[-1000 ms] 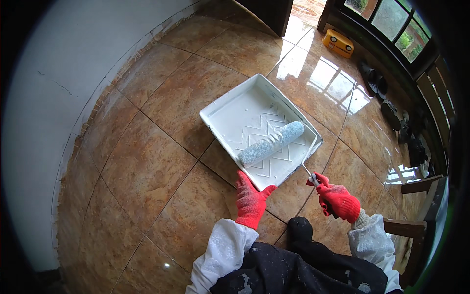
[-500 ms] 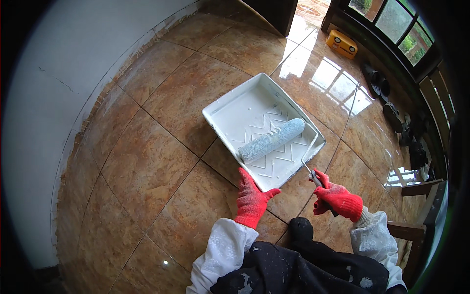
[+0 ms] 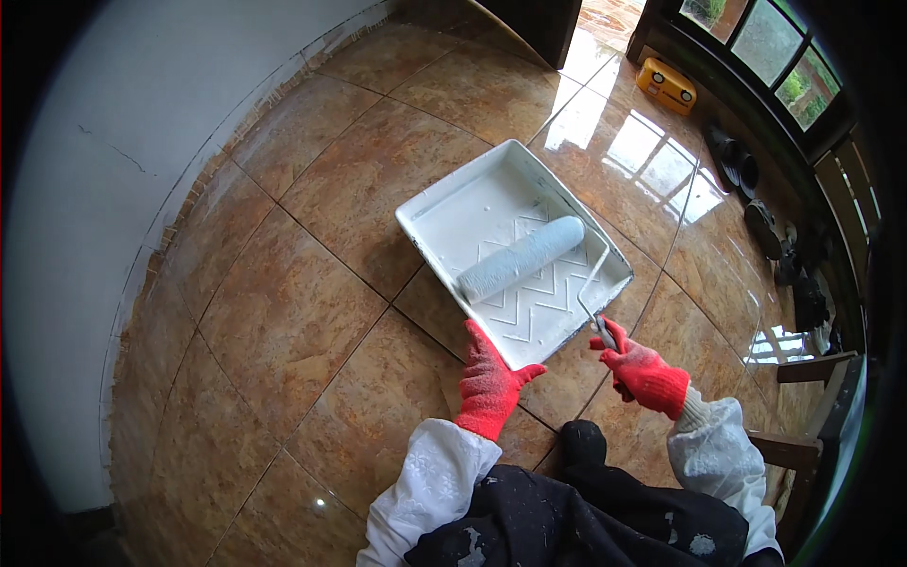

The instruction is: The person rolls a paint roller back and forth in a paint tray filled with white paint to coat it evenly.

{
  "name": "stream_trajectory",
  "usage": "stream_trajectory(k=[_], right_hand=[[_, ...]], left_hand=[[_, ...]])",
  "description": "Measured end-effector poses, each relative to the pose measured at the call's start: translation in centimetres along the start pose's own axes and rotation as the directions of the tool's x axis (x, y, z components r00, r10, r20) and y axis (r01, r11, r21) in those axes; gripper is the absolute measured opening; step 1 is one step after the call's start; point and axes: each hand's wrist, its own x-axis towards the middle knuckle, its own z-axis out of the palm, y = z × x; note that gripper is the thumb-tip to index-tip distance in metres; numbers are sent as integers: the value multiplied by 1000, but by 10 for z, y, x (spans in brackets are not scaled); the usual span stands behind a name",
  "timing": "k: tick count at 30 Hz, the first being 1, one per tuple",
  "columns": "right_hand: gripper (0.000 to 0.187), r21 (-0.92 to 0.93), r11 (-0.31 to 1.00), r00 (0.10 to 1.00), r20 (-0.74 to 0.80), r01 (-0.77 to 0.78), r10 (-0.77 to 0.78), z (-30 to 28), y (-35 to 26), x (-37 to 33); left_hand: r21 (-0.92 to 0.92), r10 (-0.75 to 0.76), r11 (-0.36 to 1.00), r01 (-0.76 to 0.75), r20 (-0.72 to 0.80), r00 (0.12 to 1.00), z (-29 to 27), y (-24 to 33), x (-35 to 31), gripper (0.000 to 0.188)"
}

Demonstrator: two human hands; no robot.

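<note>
Left hand (image 3: 488, 387), red glove: at the near corner of the tray (image 3: 463, 187), thumb splayed wide from the fingers, fingers along the left edge, thumb by the near edge. Can't tell whether any fingertips hook under the rim.

Right hand (image 3: 647, 373), red glove: fingers curled closed round the handle (image 3: 605, 331). Palm side and most of the handle hidden by the glove.

Roller (image 3: 521, 260) lies across the ribbed part of the tray; its underside is out of sight, so can't tell how much paint is beneath. Wire (image 3: 593, 272) visible from its right end down to the handle. Tray sits on the tile floor (image 3: 331, 283), tilted relative to the view.

Sleeves cut off at lower edge. Shoes (image 3: 732, 161) at far right fade into dark; count unclear. Door (image 3: 543, 28) cropped at top.
</note>
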Motion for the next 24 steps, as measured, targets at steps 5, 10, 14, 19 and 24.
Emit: stream_trajectory(k=[5,10,14,19,24], right_hand=[[60,-64,998,1000,-25,-10,8,8,-23,28],[59,52,994,995,-13,95,-94,7,-25,49],[64,40,994,995,-22,99,-99,8,-28,31],[64,57,998,993,-112,36,-30,-3,-23,-2],[60,28,998,972,-232,53,-45,-12,-15,-20]], left_hand=[[-54,62,997,-64,-32,998,4,-7,3,146],[-98,106,989,-110,-49,993,7,-8,4,143],[-118,84,989,-90,-52,995,6,-9,4,142],[-121,55,991,-60,-46,997,3,-4,1,142],[-96,116,987,-127,-113,987,6,-9,1,142]])
